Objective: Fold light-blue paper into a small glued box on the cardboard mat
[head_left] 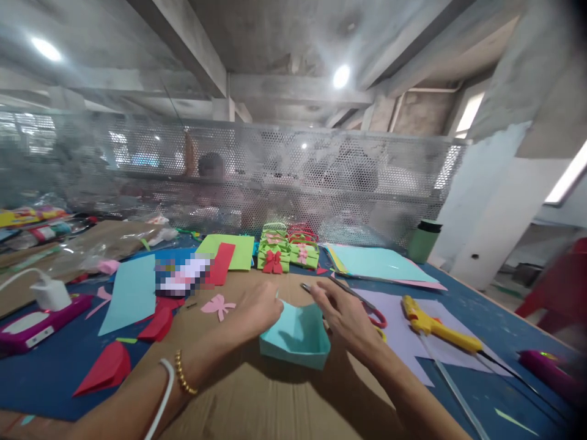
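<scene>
A light-blue paper box [293,351] with an open top stands on the brown cardboard in front of me. My left hand [261,310] is closed at its back left corner, the fingertips pinching the paper edge. Beside the right wall is my right hand [342,315], its fingers apart and bent toward the box; the thumb is mostly hidden. Just past the right fingertips lies a thin dark-tipped tool [305,286], partly covered. Scissors [376,315] with red and yellow handles lie behind the right hand. Left of my left hand is a pink paper bow cutout [219,307].
Small green paper bags [274,260] with bows stand at the back. A yellow glue gun [424,322] with its cord lies right on purple paper [394,308]. Coloured sheets [380,264], red folded paper [105,368], a purple power bank [43,324] and a green bottle [422,241] surround the cardboard.
</scene>
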A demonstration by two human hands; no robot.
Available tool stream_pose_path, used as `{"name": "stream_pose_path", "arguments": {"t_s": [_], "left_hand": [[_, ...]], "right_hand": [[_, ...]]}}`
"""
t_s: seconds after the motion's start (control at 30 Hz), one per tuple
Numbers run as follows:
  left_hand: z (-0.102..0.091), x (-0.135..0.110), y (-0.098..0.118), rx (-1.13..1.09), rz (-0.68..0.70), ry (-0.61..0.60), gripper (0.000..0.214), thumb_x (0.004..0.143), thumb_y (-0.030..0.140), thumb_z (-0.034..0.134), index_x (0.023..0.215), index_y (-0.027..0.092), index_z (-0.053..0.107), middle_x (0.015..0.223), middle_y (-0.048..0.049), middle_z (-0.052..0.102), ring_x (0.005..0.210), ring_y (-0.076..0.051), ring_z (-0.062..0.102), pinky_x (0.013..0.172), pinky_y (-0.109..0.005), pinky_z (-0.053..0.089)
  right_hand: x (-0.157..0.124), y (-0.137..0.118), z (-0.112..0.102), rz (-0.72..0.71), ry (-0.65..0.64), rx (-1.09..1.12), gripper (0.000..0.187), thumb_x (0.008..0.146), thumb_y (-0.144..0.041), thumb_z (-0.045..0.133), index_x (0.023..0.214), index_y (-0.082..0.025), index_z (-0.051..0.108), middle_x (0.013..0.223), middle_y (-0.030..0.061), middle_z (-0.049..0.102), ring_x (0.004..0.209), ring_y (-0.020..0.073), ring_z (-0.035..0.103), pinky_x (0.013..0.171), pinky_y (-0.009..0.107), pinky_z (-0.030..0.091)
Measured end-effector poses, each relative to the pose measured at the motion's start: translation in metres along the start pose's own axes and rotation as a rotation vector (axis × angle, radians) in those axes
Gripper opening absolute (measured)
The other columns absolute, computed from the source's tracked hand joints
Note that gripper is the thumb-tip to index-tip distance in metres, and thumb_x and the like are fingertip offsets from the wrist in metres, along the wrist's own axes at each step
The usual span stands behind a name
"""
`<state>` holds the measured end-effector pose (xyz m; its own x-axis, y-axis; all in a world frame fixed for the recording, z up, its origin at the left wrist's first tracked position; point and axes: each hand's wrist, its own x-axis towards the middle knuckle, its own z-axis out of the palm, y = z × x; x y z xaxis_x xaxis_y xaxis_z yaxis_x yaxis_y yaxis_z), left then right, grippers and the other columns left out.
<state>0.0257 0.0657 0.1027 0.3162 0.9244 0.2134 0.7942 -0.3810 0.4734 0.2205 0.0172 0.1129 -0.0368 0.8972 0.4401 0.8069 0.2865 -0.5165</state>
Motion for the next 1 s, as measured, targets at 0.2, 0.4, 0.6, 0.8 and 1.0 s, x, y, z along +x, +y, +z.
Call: {"name": "stream_pose_path", "arguments": {"t_s": [0.2,0.4,0.6,0.8,1.0], "left_hand": [[0.009,0.001,-0.004,-0.271,0.068,-0.078,0.037,0.089,0.051,0.052,0.084,0.017,0.066,0.074,-0.0050,0.065,0.069,-0.019,0.057,0.061,-0.025,0.037],[0.006,-0.015,-0.002,-0.574,-0.019,-0.124,0.052,0.096,0.057,0.034,0.075,0.018,0.060,0.066,-0.0032,0.061,0.057,-0.015,0.053,0.055,-0.024,0.038],[0.002,-0.014,-0.008,-0.402,0.005,-0.238,0.039,0.090,0.045,0.044,0.063,0.018,0.053,0.062,-0.0009,0.053,0.059,-0.015,0.048,0.049,-0.025,0.027],[-0.011,-0.017,-0.010,-0.319,0.059,-0.370,0.045,0.089,0.049,0.048,0.054,0.020,0.041,0.051,0.0028,0.040,0.047,-0.011,0.035,0.043,-0.027,0.016],[-0.019,-0.022,-0.005,-0.321,0.023,-0.523,0.053,0.094,0.056,0.036,0.057,0.020,0.049,0.042,-0.0004,0.048,0.038,-0.013,0.050,0.038,-0.021,0.031]], "right_hand": [[-0.002,0.006,0.009,-0.007,-0.014,0.064,0.037,0.098,-0.046,0.038,0.108,-0.021,0.064,0.104,0.0093,0.071,0.097,0.0263,0.064,0.088,0.038,0.045],[-0.005,0.010,0.021,0.013,-0.092,0.086,0.041,0.100,-0.045,0.032,0.113,-0.020,0.062,0.099,0.0091,0.069,0.091,0.0239,0.064,0.079,0.034,0.046],[-0.007,0.014,0.018,0.054,-0.162,-0.053,0.033,0.097,-0.034,0.037,0.088,-0.020,0.065,0.079,0.0059,0.068,0.073,0.0208,0.062,0.065,0.030,0.042],[-0.006,0.019,0.016,-0.022,-0.293,-0.071,0.021,0.088,-0.027,0.052,0.084,-0.021,0.073,0.085,0.0054,0.072,0.074,0.0198,0.063,0.063,0.028,0.040],[-0.009,0.022,0.023,-0.041,-0.316,-0.166,0.014,0.083,-0.022,0.060,0.088,-0.021,0.073,0.083,0.0052,0.070,0.073,0.0196,0.062,0.064,0.028,0.042]]}}
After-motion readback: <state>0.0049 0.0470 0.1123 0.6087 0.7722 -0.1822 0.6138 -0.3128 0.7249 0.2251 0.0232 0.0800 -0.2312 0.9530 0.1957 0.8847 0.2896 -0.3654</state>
